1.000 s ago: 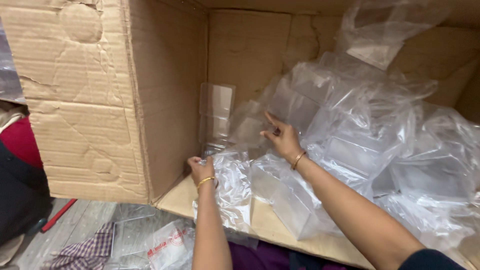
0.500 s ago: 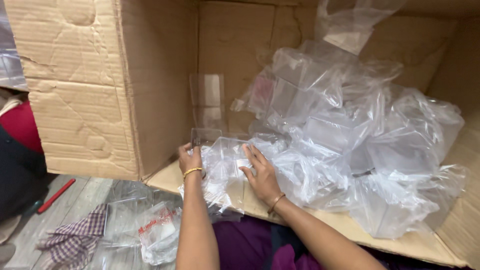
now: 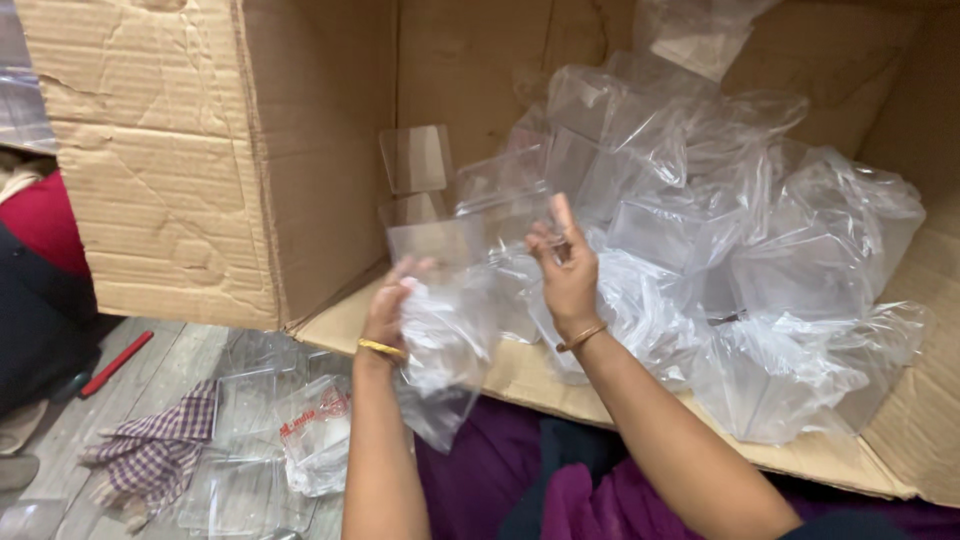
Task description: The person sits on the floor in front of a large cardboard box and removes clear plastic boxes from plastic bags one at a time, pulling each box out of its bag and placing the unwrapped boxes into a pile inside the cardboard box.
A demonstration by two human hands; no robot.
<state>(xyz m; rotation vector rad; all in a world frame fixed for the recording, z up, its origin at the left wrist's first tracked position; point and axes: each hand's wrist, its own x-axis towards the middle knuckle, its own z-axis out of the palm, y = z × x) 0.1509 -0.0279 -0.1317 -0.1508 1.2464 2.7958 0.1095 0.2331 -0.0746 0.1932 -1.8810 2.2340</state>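
Cardboard box (image 3: 200, 200): matt brown corrugated board, creased and dented.
Plastic bags (image 3: 720, 250): thin clear film, glossy, crinkled.
Clear box (image 3: 430, 245): stiff transparent plastic, smooth, shiny.
Bangle (image 3: 382, 349): polished yellow metal.
Checked cloth (image 3: 160, 450): soft woven fabric, matt.
Floor (image 3: 120, 390): grey wood-look planks, dull.

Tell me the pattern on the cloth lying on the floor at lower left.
The cloth has a purple-and-white check pattern, shown best in the head view.
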